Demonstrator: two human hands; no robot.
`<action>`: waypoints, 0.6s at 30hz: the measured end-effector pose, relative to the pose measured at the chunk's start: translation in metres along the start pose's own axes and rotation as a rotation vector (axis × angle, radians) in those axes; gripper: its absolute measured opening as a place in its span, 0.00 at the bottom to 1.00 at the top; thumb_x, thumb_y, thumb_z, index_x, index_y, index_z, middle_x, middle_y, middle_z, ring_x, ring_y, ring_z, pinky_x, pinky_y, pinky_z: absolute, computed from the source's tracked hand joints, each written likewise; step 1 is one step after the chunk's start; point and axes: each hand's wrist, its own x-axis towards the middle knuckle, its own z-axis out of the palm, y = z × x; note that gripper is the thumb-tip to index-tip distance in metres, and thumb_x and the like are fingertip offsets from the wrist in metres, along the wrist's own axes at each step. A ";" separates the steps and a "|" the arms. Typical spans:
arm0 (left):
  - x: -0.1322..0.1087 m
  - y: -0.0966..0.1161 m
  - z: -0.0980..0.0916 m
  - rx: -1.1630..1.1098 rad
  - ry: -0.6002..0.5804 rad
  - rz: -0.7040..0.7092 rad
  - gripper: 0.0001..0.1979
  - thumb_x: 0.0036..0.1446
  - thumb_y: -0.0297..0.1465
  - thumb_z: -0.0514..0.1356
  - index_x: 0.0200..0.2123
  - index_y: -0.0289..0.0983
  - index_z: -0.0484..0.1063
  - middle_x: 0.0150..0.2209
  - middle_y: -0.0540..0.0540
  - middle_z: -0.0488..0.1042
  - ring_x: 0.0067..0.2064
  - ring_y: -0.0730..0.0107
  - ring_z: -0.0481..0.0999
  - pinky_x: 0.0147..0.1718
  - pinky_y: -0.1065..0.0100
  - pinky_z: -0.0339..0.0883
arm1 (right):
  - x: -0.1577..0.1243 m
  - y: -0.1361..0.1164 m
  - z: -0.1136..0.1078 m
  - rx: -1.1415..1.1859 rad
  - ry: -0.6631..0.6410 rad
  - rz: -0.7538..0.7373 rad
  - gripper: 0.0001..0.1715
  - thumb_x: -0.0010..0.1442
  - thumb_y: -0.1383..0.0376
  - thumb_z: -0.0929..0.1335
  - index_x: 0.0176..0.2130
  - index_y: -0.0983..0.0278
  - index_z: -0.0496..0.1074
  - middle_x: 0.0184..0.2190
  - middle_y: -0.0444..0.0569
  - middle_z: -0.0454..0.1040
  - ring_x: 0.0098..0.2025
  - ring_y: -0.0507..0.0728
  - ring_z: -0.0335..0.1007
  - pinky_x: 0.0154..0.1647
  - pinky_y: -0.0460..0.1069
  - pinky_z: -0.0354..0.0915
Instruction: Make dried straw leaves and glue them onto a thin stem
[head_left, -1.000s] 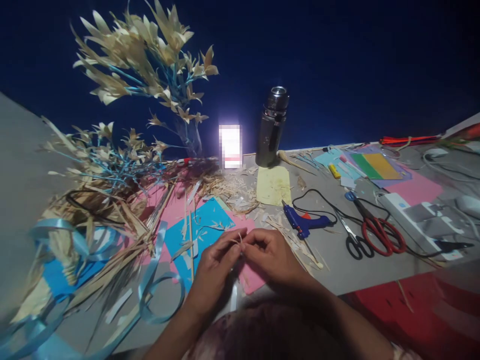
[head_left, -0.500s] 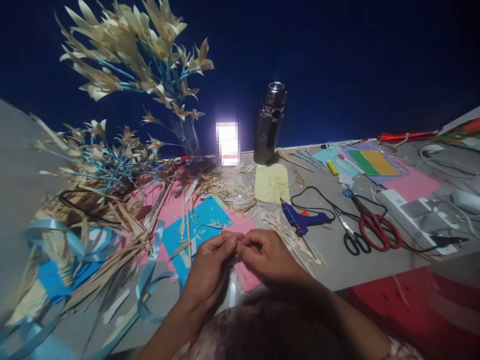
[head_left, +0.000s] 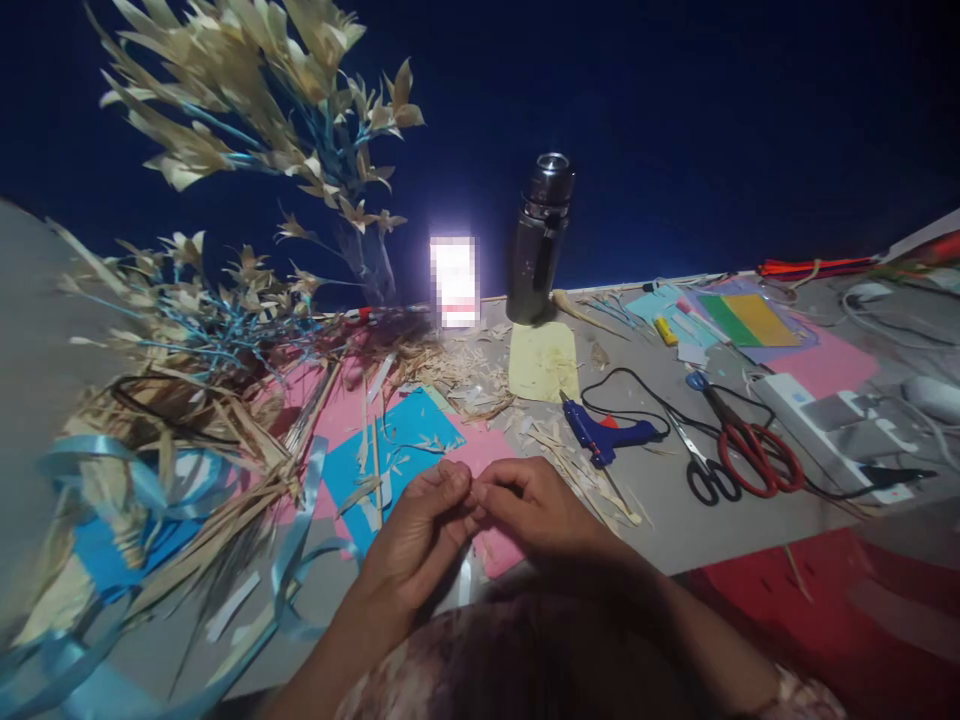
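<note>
Thin, straw-coloured plant slivers (head_left: 376, 460), probably light, brittle and best pinched gently at one end, are lying on a flat, bright-blue paper sheet (head_left: 441, 419); rightward, the left hand (head_left: 416, 515) and right hand (head_left: 536, 505) are touching, fingertips pinched closed, anything gripped being hidden.

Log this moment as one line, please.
left hand, right hand: fingertips close together; held item: cannot tell; nearby: pink paper, blue glue gun

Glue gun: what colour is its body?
The glue gun is blue, seen in the head view.
</note>
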 end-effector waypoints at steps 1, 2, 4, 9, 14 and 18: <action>0.000 0.000 0.000 -0.009 0.000 -0.001 0.15 0.37 0.29 0.79 0.26 0.34 0.77 0.25 0.52 0.72 0.29 0.75 0.73 0.31 0.71 0.74 | 0.000 0.000 0.000 0.005 -0.001 -0.010 0.13 0.61 0.69 0.65 0.27 0.66 0.76 0.25 0.44 0.76 0.29 0.52 0.69 0.30 0.45 0.62; 0.000 0.000 0.000 -0.016 0.002 0.000 0.15 0.38 0.29 0.79 0.26 0.34 0.76 0.25 0.52 0.72 0.29 0.75 0.74 0.32 0.70 0.75 | 0.000 0.000 0.000 0.005 0.001 -0.023 0.13 0.61 0.69 0.65 0.28 0.66 0.76 0.26 0.44 0.76 0.30 0.52 0.69 0.30 0.45 0.63; -0.001 0.001 0.001 -0.029 -0.002 0.004 0.15 0.39 0.29 0.78 0.25 0.34 0.74 0.26 0.52 0.73 0.30 0.74 0.74 0.34 0.70 0.75 | 0.001 0.001 0.000 0.006 0.012 -0.032 0.09 0.59 0.69 0.66 0.31 0.65 0.77 0.25 0.42 0.74 0.29 0.51 0.67 0.28 0.44 0.61; -0.002 -0.001 0.003 -0.030 -0.047 -0.021 0.16 0.39 0.30 0.78 0.24 0.35 0.74 0.28 0.50 0.75 0.33 0.70 0.77 0.34 0.71 0.75 | 0.003 0.004 0.002 -0.041 0.040 0.016 0.05 0.54 0.70 0.70 0.34 0.64 0.75 0.19 0.36 0.63 0.21 0.48 0.55 0.20 0.43 0.49; 0.000 -0.004 -0.003 -0.040 -0.068 -0.014 0.14 0.42 0.30 0.78 0.25 0.35 0.75 0.27 0.50 0.74 0.32 0.72 0.76 0.32 0.72 0.74 | 0.003 0.007 0.002 0.000 0.013 -0.001 0.04 0.57 0.71 0.67 0.31 0.64 0.72 0.22 0.40 0.72 0.24 0.49 0.63 0.24 0.43 0.56; 0.001 -0.005 -0.004 -0.061 -0.072 -0.004 0.13 0.44 0.29 0.77 0.26 0.35 0.75 0.28 0.50 0.75 0.33 0.72 0.77 0.33 0.72 0.74 | 0.003 0.006 0.002 -0.021 0.027 -0.004 0.03 0.58 0.69 0.68 0.34 0.64 0.74 0.24 0.40 0.71 0.27 0.50 0.65 0.26 0.44 0.58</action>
